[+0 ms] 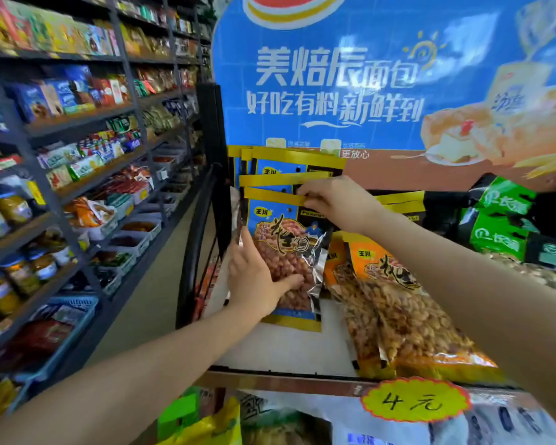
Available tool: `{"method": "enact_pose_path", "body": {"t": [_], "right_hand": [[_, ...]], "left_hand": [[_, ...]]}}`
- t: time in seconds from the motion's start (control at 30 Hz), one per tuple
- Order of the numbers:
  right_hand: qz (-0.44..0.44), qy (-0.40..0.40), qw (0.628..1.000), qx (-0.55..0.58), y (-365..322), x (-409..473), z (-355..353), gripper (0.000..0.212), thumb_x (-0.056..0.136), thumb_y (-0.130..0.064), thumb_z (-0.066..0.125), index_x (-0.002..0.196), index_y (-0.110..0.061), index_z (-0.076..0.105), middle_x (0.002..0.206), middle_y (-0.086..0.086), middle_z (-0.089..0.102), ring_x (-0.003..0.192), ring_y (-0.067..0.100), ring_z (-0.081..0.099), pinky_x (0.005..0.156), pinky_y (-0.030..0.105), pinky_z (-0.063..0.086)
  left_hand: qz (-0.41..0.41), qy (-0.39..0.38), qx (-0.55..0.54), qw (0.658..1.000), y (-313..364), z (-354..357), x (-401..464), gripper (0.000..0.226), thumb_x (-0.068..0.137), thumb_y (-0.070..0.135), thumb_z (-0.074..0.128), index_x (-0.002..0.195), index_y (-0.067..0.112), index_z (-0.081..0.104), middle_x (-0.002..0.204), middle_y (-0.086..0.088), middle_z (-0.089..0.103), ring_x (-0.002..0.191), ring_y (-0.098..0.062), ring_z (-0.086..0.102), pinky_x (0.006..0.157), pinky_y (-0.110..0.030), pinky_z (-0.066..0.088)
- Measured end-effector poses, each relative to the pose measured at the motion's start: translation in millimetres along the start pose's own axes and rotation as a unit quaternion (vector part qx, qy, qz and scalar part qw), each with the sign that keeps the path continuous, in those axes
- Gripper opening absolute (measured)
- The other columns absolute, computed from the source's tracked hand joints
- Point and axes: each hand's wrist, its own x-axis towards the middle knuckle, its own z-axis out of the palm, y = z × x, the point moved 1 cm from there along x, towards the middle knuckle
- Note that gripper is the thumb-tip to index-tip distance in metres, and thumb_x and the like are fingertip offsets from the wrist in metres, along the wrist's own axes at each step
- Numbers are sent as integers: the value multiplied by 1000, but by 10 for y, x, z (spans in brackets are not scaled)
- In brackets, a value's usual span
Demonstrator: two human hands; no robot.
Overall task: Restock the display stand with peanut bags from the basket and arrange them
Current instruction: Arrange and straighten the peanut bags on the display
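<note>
A blue-and-yellow peanut bag (pixel 289 239) stands upright at the left end of the display stand shelf (pixel 286 345), in front of several matching bags (pixel 289 162) lined up behind it. My left hand (pixel 257 281) presses flat against the bag's lower front and left side. My right hand (pixel 331 200) pinches its yellow top strip. To the right, orange peanut bags (pixel 395 309) lean back on the same shelf. The basket is not visible.
A blue bread poster (pixel 366 75) backs the stand. Green snack bags (pixel 498 220) sit at the right. A yellow price tag (pixel 414 401) hangs on the shelf's front edge. Dark grocery shelves (pixel 61 155) line the aisle on the left, with a blue crate (pixel 77 313) low down.
</note>
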Motion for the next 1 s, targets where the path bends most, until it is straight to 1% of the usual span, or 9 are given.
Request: {"method": "enact_pose_path", "body": {"t": [0.13, 0.23, 0.37, 0.43, 0.53, 0.67, 0.77, 0.83, 1.0], "right_hand": [[79, 109, 991, 17, 304, -230, -236, 22, 94, -13, 48, 107, -7, 65, 109, 13, 68, 98, 31, 61, 80, 34, 46], [134, -12, 991, -11, 613, -525, -264, 24, 95, -13, 45, 109, -6, 63, 113, 15, 66, 104, 32, 59, 86, 37, 45], [81, -167, 983, -18, 699, -680, -158, 34, 97, -22, 42, 127, -11, 52, 126, 10, 58, 114, 27, 53, 93, 32, 40], [43, -175, 984, -13, 707, -688, -159, 32, 96, -24, 46, 123, -10, 56, 119, 9, 60, 108, 26, 55, 88, 31, 39], [-6, -178, 984, 22, 785, -726, -217, 23, 94, -19, 51, 94, 3, 58, 83, 9, 55, 77, 22, 50, 69, 32, 35], [-45, -152, 987, 18, 891, -772, -311, 29, 91, -17, 55, 65, -16, 43, 67, -3, 39, 71, 21, 41, 61, 31, 29], [-49, -116, 991, -37, 988, -734, -248, 16, 90, -24, 57, 96, -9, 62, 111, 12, 52, 109, 30, 47, 91, 39, 40], [-31, -128, 990, -57, 1027, -701, -173, 34, 89, -29, 57, 114, -6, 58, 134, 18, 44, 124, 35, 40, 102, 45, 37], [-29, -93, 995, 7, 1056, -685, -148, 43, 87, -35, 59, 119, -8, 52, 126, 15, 50, 116, 33, 46, 94, 37, 37]], "left_hand": [[56, 16, 86, 995, -15, -9, -100, 113, 77, 53, 63, 144, 13, -19, 152, -21, -20, 143, -35, -10, 116, -45, 0], [196, 29, 162, 967, 33, 2, -206, 96, 84, 40, 58, 142, 25, -17, 153, -16, -20, 140, -29, -23, 110, -42, -15], [322, -24, 145, 935, 222, 12, -368, 51, 89, 25, 53, 136, 18, 36, 142, -6, 35, 132, -24, 30, 111, -36, 26], [281, -66, 116, 950, 351, -11, -487, 26, 94, 25, 46, 118, 16, 52, 114, -2, 55, 102, -18, 54, 80, -27, 46], [117, -181, 46, 975, 566, 49, -595, 21, 98, 28, 39, 96, 12, 52, 83, -6, 59, 63, -16, 52, 51, -26, 34], [-40, -190, -129, 973, 877, 176, -664, 27, 99, 37, 32, 107, 21, 52, 103, -1, 51, 91, -15, 53, 85, -32, 42], [-90, -183, -241, 949, 1082, 293, -670, 54, 95, 51, 27, 141, 23, 33, 144, 5, 37, 134, -16, 33, 107, -31, 26], [-107, -174, -299, 932, 1183, 418, -705, 57, 91, 55, 34, 140, 25, 30, 138, 7, 39, 131, -12, 34, 101, -32, 30], [-77, -87, -257, 959, 1262, 614, -773, 78, 77, 30, 72, 138, 9, 28, 124, 4, 44, 98, -3, 51, 68, -10, 47]]}}
